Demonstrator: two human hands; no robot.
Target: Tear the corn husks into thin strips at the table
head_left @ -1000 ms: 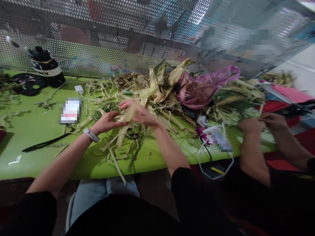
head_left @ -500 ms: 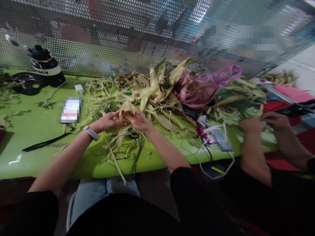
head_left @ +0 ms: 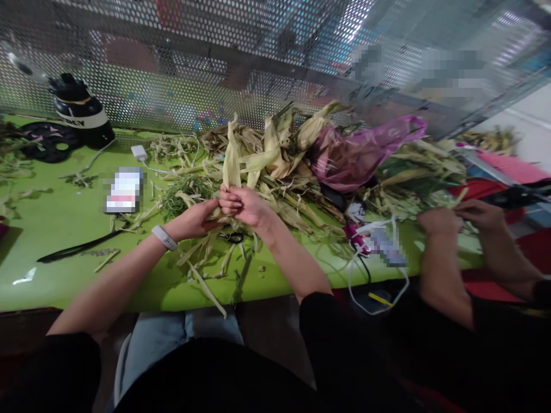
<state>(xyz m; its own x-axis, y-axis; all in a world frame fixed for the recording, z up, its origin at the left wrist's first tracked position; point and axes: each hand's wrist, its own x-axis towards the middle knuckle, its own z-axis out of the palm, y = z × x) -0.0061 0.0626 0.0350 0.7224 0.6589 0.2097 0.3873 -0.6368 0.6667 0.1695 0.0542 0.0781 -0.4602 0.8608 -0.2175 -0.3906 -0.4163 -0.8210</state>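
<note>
Both my hands meet over the green table (head_left: pixel 55 229) and grip one bundle of pale corn husk (head_left: pixel 231 158). My right hand (head_left: pixel 243 205) is closed round its lower part, and the husk stands upright above the fist. My left hand (head_left: pixel 196 219), with a white watch band on the wrist, is closed on the husk's base from the left. Loose husk strips (head_left: pixel 210 258) hang and lie under my hands. A big heap of husks (head_left: pixel 275 155) lies just beyond.
A phone (head_left: pixel 124 190) and a white charger (head_left: pixel 138 153) lie to the left, with a black strap (head_left: pixel 77 249) near the front edge. A pink plastic bag (head_left: pixel 357 152) tops the heap. A perforated metal screen (head_left: pixel 172 63) backs the table. Another person's hands (head_left: pixel 456 217) work husks at the right, beside cables (head_left: pixel 379 241).
My hands drew together and turned the husk from lying low to standing upright. My right hand closed round it. The other person's hands stayed in place.
</note>
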